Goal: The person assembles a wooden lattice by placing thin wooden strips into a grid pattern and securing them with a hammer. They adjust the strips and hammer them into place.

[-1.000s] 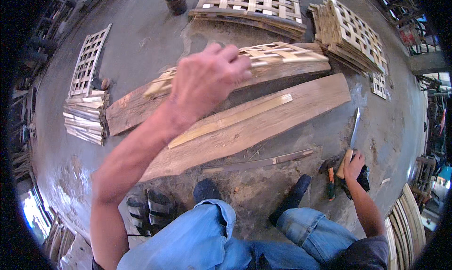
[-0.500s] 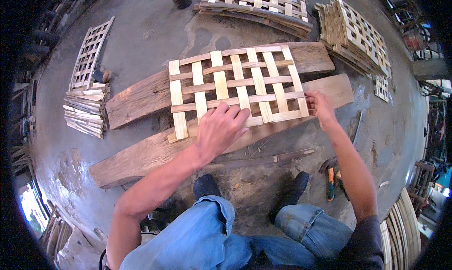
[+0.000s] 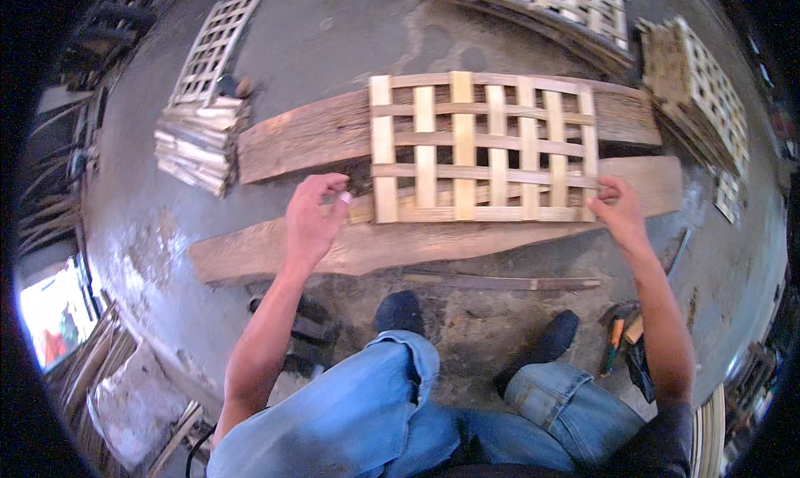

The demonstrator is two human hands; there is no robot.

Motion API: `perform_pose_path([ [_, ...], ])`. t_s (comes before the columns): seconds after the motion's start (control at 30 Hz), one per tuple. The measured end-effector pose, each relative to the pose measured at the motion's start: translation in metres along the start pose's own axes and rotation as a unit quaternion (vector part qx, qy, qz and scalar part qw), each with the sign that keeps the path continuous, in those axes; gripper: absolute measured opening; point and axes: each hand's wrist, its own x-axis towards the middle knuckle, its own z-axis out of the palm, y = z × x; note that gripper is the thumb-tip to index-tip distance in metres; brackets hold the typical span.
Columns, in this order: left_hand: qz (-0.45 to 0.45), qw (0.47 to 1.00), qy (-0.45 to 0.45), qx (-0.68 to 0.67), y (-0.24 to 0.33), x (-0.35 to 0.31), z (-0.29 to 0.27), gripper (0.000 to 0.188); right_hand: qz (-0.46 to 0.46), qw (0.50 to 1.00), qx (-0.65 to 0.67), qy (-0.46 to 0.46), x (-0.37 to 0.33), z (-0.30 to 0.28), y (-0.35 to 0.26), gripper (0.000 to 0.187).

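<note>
One hand, the left hand, is now hovering empty, fingers parted beside the woven panel, no longer touching its lower edge; the right hand is touching its right edge, grip unclear. Two planks are lying beneath.

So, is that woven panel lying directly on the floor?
No, the woven panel lies across the near plank and the far plank.

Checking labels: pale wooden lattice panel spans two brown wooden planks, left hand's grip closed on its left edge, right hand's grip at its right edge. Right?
No: head view shows the left hand's grip apart from the pale wooden lattice panel, beside its left edge.
</note>
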Motion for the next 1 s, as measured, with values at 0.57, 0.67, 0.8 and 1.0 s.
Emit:
perform_pose_path([
  [0.57,0.185,0.964,-0.12,0.146,-0.014,-0.011,-0.004,0.03,0.058,0.99,0.121,-0.054,0.0,-0.028,-0.009,0.049],
  [0.67,0.202,0.96,-0.136,0.138,-0.01,-0.008,0.0,0.032,0.061,0.988,0.118,-0.074,0.001,-0.033,-0.012,0.055],
  [0.8,0.202,0.964,-0.123,0.119,-0.006,-0.003,0.006,0.033,0.071,0.988,0.12,-0.069,-0.003,-0.032,-0.017,0.053],
  [1.0,0.141,0.978,-0.135,0.078,0.003,-0.009,0.012,0.028,0.066,0.988,0.119,-0.073,-0.003,-0.033,-0.026,0.049],
])
